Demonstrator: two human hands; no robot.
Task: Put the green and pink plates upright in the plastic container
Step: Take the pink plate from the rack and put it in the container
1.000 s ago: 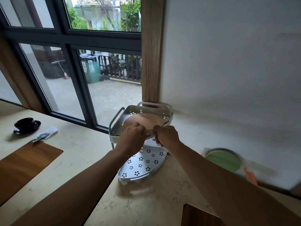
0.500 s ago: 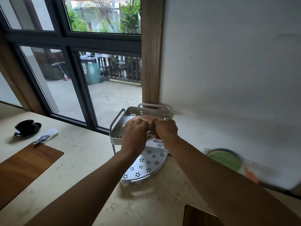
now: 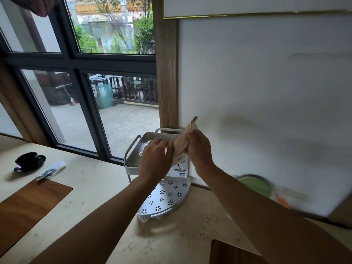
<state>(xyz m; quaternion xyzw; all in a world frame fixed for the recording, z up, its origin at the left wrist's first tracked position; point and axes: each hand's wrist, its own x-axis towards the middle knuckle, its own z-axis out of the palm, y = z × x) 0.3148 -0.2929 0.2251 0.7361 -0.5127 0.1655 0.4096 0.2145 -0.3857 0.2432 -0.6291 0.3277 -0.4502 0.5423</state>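
Note:
The pink plate (image 3: 183, 141) stands tilted nearly on edge over the top tier of the white two-tier plastic container (image 3: 133, 152) in the counter's corner. My right hand (image 3: 200, 151) grips the plate's right side. My left hand (image 3: 156, 161) is at its lower left edge, fingers curled against it. The green plate (image 3: 256, 185) lies flat on the counter to the right, by the wall, partly behind my right forearm.
The container's lower tier (image 3: 165, 199) has flower-shaped holes. A black cup on a saucer (image 3: 29, 161) and a wrapped cutlery pack (image 3: 52, 170) sit at the left. An orange object (image 3: 282, 201) lies beside the green plate. Wood inlays (image 3: 28, 204) break the counter.
The pink plate lay flat in the top tier a second ago. Both hands have since lifted and tipped it up towards vertical, at the tier's right side near the wall.

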